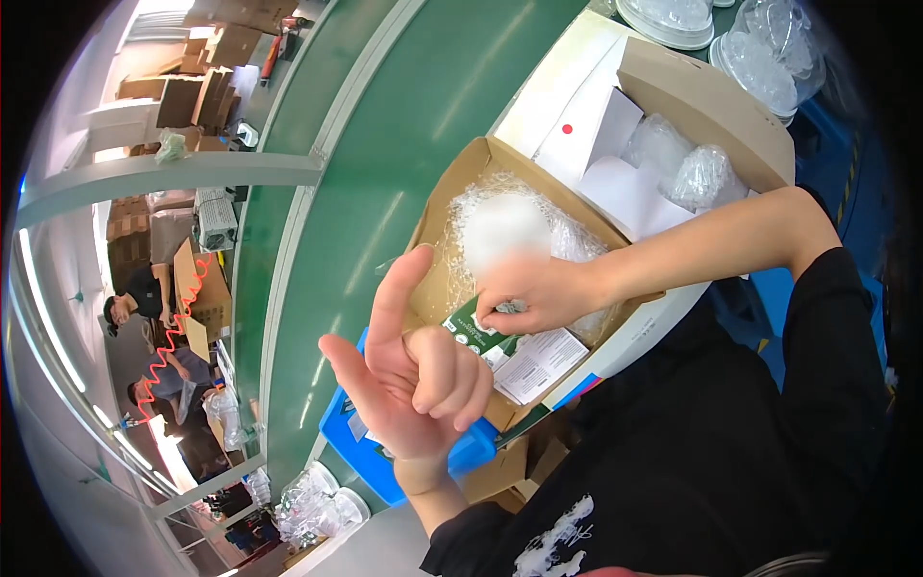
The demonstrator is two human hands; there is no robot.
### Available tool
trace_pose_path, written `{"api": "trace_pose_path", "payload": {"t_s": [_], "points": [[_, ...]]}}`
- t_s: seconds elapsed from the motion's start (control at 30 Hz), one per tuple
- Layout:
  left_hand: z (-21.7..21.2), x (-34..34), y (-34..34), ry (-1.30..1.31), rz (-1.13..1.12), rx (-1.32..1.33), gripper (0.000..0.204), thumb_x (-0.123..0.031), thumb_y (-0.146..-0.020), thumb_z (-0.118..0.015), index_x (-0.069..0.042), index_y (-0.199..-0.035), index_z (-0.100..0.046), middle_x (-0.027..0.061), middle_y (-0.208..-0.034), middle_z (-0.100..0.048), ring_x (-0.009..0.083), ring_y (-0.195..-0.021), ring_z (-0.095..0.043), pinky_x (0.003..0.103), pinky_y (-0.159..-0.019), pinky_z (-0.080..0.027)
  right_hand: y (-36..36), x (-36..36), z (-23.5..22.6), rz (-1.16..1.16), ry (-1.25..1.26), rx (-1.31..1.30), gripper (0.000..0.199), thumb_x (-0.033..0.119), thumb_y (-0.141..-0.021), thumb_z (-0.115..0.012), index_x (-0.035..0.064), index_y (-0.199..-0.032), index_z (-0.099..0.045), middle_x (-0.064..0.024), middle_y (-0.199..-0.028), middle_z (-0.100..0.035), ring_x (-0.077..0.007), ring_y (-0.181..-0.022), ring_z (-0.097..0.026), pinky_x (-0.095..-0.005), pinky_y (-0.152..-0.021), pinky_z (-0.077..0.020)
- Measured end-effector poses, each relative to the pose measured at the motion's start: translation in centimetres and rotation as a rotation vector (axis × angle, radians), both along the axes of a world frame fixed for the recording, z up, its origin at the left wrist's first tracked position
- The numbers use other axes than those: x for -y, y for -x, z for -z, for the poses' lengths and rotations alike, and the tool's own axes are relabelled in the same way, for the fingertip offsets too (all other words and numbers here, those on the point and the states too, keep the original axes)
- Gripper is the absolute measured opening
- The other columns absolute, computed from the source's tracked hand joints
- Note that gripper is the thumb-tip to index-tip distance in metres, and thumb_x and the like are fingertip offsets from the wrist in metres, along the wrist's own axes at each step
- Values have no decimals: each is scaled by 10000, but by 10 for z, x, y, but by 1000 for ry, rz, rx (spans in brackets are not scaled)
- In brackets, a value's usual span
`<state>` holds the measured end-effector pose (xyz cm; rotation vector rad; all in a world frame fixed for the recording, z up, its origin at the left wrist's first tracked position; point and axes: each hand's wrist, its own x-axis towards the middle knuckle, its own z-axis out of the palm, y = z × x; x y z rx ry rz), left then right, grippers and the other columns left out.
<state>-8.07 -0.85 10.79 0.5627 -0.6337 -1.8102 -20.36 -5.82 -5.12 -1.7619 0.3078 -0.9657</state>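
Note:
My left hand (413, 361) hovers at the near left of an open brown cardboard box (437, 216), thumb and index finger spread, the other fingers curled, nothing held. My right hand (538, 293) reaches into the box with its fingers closed. Its fingertips touch a green printed card (471, 327); whether they grip it is hidden. A white printed label sheet (538, 365) lies beside that card. Behind the right hand is a blurred white round shape (505, 231), too smeared to name. Clear crinkled plastic wrap (572, 240) fills the box's far part.
A larger white carton (740, 106) holds paper and clear-wrapped items. A blue bin (370, 457) sits under my left wrist. Wrapped white round items (673, 19) stand at the top right, others (322, 500) at lower left. The green table (385, 125) has a metal rail. Two people work beyond it.

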Motion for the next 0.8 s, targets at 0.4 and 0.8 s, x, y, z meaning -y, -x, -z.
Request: {"api": "trace_pose_path", "payload": {"t_s": [0.4,0.8], "points": [[9,9,-3,184,176,-18,710,-539,-1025,-280,23,-1459,-272,32,-698,-427,106,-459,-325,243,-348,-359,4,4,3,34,-4,-52,86,130,-840,-639,55,-857,-678,-89,-818,-643,-294,-820,-612,-380,-726,-498],[-77,-80,49,409,43,925,320,-306,-923,-532,-20,-1062,-569,187,-1023,-605,352,-794,-631,442,-715,-522,0,-4,4,-5,7,-74,106,138,-853,-621,40,-842,-662,-93,-835,-638,-294,-853,-611,-370,-764,-496]]}}
